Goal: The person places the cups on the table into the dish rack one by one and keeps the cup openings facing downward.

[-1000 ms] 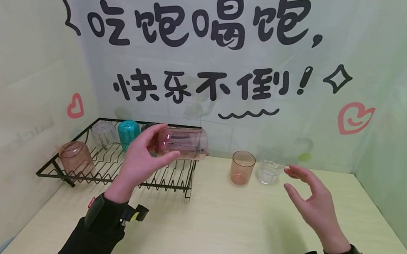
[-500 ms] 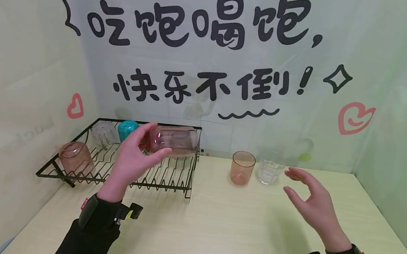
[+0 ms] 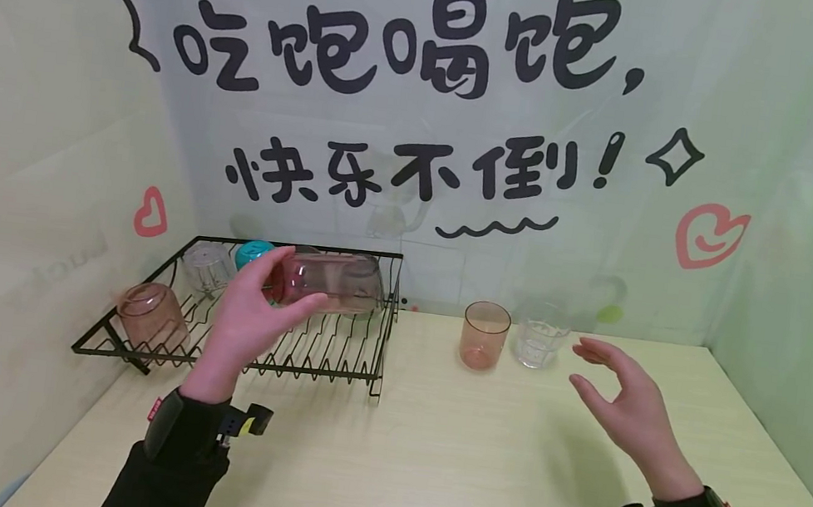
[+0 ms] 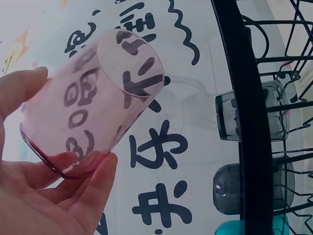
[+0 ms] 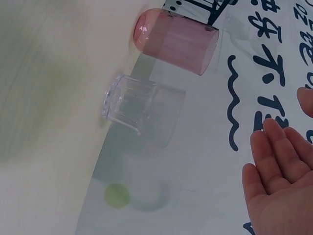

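My left hand [image 3: 240, 327] grips a pink see-through drinking glass [image 3: 335, 283] by its base end. The glass lies sideways in the air over the black wire rack [image 3: 228, 365], its mouth to the right. In the left wrist view, thumb and fingers stand on either side of the pink glass [image 4: 88, 107]. My right hand [image 3: 629, 417] hangs above the table at the right, fingers apart from the thumb, holding nothing. Nearest to it is an upright clear glass [image 3: 537, 344], with an upright orange-pink glass [image 3: 483, 337] to its left.
Upside down in the rack stand a brownish-pink glass [image 3: 153, 315], a clear glass [image 3: 207, 268] and a teal glass [image 3: 254, 251]. A grey glass [image 4: 227, 188] and another clear glass [image 4: 252, 115] also show there. A printed backdrop [image 3: 450, 133] stands behind the table [image 3: 442, 467].
My left hand has carried the pink glass leftward, bringing it over the rack and covering more of the teal glass. My right hand has barely moved.
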Tool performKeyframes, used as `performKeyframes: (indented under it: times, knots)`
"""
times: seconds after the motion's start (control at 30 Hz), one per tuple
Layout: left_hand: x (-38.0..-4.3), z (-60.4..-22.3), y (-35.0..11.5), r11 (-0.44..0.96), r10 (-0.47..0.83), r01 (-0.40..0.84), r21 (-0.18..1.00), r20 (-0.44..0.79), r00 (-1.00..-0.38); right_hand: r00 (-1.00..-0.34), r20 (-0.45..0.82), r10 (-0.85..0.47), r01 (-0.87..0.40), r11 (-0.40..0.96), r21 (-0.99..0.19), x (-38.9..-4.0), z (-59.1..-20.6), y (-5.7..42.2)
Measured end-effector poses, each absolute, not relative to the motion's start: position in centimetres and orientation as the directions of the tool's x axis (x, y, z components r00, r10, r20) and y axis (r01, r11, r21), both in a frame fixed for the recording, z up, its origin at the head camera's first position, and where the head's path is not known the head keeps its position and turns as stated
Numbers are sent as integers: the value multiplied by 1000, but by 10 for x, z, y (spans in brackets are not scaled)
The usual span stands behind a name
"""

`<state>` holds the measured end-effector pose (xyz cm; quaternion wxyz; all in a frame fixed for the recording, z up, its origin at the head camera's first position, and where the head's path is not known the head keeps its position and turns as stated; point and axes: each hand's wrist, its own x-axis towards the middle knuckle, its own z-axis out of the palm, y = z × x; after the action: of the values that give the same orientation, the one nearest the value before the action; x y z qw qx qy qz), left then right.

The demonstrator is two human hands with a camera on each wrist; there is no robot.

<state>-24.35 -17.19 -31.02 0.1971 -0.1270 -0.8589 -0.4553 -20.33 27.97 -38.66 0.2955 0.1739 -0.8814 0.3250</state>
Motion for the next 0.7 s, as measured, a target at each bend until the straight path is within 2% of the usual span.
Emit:
performKeyframes:
  times: [0.37, 0.7]
  knots:
    - [-247, -315, -183, 618, 31, 362, 698, 438, -898, -772, 626, -113, -482, 745, -460, -206, -393, 289]
    - [-248, -320, -197, 672, -17, 280, 685, 393, -920, -790, 605, -106, -458, 757, -466, -206, -399, 296]
